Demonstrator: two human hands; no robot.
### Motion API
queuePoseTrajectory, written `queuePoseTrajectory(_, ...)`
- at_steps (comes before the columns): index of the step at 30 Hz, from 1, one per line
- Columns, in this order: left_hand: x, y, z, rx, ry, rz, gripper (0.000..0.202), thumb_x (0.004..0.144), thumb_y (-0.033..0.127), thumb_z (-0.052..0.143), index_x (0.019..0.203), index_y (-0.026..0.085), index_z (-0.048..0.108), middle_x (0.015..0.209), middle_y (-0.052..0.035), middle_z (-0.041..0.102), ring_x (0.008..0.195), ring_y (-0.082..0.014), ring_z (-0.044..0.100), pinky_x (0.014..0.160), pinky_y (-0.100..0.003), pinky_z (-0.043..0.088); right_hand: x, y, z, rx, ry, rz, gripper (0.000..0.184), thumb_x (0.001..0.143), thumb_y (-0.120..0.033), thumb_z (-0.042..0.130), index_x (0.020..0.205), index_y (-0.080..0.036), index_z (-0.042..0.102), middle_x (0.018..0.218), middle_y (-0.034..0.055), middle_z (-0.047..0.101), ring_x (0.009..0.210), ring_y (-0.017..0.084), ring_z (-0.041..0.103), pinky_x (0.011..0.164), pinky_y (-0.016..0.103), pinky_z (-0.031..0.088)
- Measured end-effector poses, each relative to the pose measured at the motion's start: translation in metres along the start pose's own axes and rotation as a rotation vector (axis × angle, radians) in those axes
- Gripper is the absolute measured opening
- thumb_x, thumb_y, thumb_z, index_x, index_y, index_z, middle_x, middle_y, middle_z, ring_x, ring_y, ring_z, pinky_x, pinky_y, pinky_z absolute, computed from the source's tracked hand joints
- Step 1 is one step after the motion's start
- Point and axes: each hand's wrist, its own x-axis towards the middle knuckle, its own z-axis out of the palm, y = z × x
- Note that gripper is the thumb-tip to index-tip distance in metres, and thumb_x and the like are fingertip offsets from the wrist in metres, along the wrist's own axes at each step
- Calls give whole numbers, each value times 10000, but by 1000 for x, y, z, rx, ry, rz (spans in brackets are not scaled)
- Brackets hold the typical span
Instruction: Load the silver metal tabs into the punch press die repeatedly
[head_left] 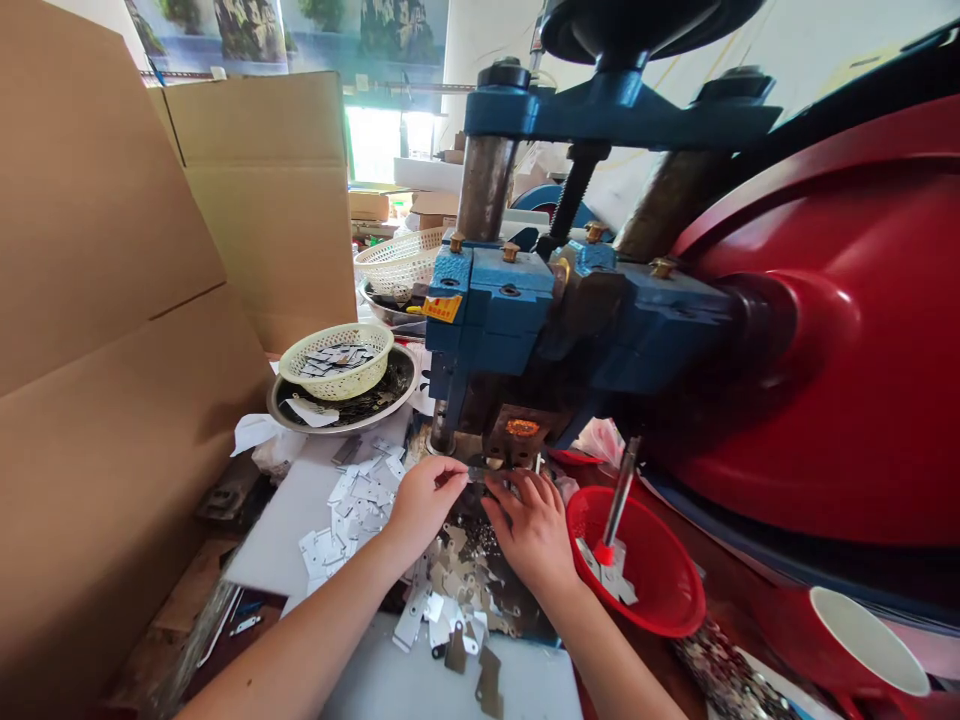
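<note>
My left hand (429,505) is closed in a pinch on the left end of a small flat metal plate (475,475). At the plate's right end is my right hand (534,530), its bent fingers and thumb gripping it and covering part of it. Both hands are low in front of the die of a blue punch press (491,330). Below them, brassy and silvery metal pieces (457,570) lie scattered on the press bed. More flat metal plates (364,505) are piled to the left of my left hand.
A red bowl (675,600) with some plates stands right, around a metal rod (622,490). At left, a cream basket (352,380) of plates sits on a metal basin (409,385), beside tall cardboard (112,400). A red flywheel (847,350) and mug (825,660) are at right.
</note>
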Motion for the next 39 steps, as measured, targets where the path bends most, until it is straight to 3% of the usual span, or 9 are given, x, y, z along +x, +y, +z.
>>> queuePoseTrajectory(19, 16, 0, 13, 115, -6, 0, 159, 796, 243, 574, 870, 183, 702, 869, -30, 709, 813, -183, 623, 767, -314, 475, 3, 0, 3, -23, -23, -5, 257, 881, -363, 509, 1084, -274, 640, 1066, 54, 638, 1097, 258, 499, 990, 485, 337)
queuePoseTrajectory(24, 18, -2, 18, 138, -13, 24, 144, 791, 244, 593, 856, 198, 713, 876, -23, 716, 831, -183, 634, 771, -312, 478, -6, 11, 14, 133, 76, 18, 304, 898, -354, 473, 1146, -232, 599, 1103, 77, 627, 1091, 243, 518, 947, 469, 407)
queuePoseTrajectory(35, 25, -10, 25, 258, 23, 70, 127, 767, 265, 626, 843, 228, 721, 888, -31, 677, 917, -209, 586, 891, -379, 430, -7, 13, 17, 172, 83, 19, 271, 898, -351, 465, 1077, -245, 638, 1084, 72, 623, 1079, 230, 527, 933, 456, 425)
queuePoseTrajectory(39, 28, -14, 27, 274, 12, 63, 152, 758, 256, 622, 876, 232, 715, 930, -32, 663, 944, -211, 575, 907, -377, 426, -4, 10, 12, 93, 54, 17, 260, 893, -364, 479, 1052, -250, 650, 1080, 66, 628, 1115, 246, 497, 970, 477, 384)
